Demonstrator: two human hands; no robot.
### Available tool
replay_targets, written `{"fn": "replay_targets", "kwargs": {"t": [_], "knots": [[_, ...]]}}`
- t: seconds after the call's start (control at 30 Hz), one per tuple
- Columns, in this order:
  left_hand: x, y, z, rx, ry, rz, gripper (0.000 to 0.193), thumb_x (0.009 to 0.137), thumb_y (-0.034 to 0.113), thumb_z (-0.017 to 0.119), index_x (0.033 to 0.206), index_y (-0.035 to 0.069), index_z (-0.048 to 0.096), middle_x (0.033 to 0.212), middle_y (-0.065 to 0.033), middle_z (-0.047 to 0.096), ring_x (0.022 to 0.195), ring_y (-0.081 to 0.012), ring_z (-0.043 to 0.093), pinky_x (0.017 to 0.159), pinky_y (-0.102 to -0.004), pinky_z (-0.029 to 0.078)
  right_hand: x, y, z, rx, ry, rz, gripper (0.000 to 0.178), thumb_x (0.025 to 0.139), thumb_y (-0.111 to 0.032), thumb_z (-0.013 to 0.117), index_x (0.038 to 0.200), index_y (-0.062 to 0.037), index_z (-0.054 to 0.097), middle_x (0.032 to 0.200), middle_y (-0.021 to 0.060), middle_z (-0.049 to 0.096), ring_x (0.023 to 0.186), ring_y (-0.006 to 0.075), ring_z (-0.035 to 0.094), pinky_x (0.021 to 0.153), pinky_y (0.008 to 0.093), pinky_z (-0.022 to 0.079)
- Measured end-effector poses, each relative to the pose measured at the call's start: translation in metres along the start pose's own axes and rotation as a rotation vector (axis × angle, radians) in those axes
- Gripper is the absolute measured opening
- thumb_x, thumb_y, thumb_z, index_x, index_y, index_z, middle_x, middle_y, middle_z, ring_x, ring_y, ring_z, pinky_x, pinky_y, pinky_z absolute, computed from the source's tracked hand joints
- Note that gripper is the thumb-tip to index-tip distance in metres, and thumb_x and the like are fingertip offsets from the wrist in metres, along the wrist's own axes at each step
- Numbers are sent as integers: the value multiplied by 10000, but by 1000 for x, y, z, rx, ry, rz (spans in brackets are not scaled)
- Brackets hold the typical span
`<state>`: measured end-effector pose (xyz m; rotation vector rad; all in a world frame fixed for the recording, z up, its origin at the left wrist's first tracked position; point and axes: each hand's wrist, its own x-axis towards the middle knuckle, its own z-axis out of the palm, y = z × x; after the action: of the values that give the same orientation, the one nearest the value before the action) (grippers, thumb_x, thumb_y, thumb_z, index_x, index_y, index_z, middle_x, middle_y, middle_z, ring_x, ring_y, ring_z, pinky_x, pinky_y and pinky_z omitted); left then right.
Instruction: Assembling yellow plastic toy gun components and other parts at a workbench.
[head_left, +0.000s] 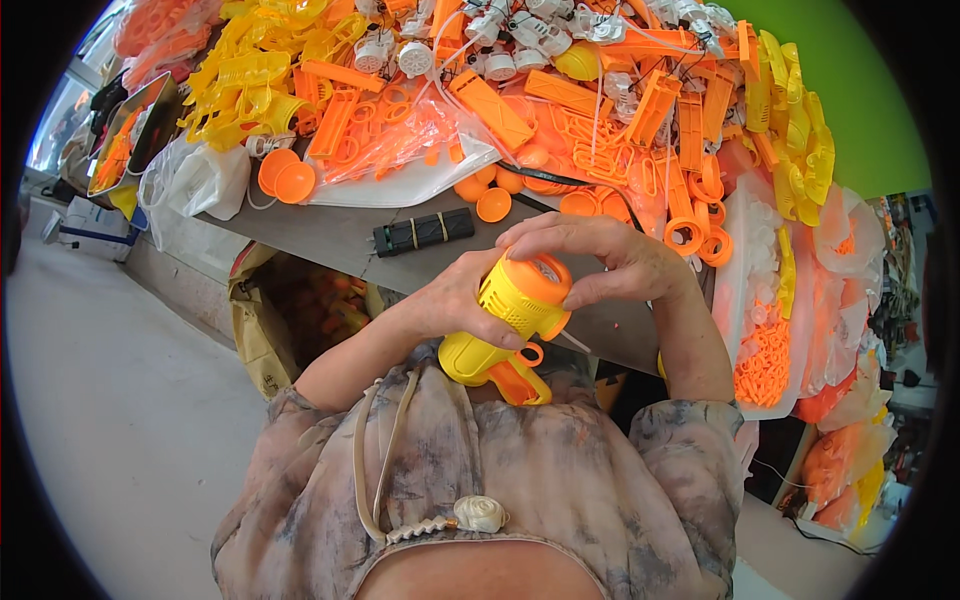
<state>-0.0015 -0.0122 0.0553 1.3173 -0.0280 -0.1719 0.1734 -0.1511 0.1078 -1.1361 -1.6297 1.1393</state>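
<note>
A yellow and orange plastic toy gun [505, 325] is held close to my chest, just in front of the grey table edge [330, 240]. My left hand [455, 300] wraps around its yellow ribbed barrel from the left. My right hand [590, 255] comes over the top, fingers pressed on the orange round cap at the barrel's end. An orange trigger loop and handle hang below the yellow body.
The table is heaped with orange and yellow plastic parts [560, 110] and white pieces with wires [520, 40]. A black rectangular block [423, 231] lies near the table edge. Clear bags of parts [790, 300] sit at right. An open sack [290, 320] stands under the table.
</note>
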Motion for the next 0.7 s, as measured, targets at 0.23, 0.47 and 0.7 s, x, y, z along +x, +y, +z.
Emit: {"fn": "replay_targets", "kwargs": {"t": [0.23, 0.47, 0.7], "knots": [[-5, 0, 6, 50, 19, -9, 641, 563, 231, 793, 1122, 16, 563, 1010, -75, 626, 918, -174, 607, 829, -311, 483, -3, 1, 3, 6, -40, 14, 536, 796, -195, 688, 1269, -7, 520, 1336, 172, 477, 1252, 304, 443, 1028, 404, 351], [-7, -7, 6, 38, 48, -5, 635, 571, 224, 786, 1121, 13, 549, 1011, -78, 622, 928, -179, 604, 835, -317, 480, -4, 3, 7, 25, -22, 25, 545, 796, -219, 677, 1276, -16, 518, 1338, 168, 478, 1254, 302, 445, 1028, 398, 354], [-7, -10, 8, -34, 44, -15, 743, 579, 213, 795, 1220, 25, 469, 1091, -81, 576, 1005, -182, 570, 879, -324, 464, -11, 13, 18, 44, 20, 19, 530, 838, -227, 632, 1305, -20, 494, 1363, 176, 457, 1280, 304, 421, 1067, 398, 304]]}}
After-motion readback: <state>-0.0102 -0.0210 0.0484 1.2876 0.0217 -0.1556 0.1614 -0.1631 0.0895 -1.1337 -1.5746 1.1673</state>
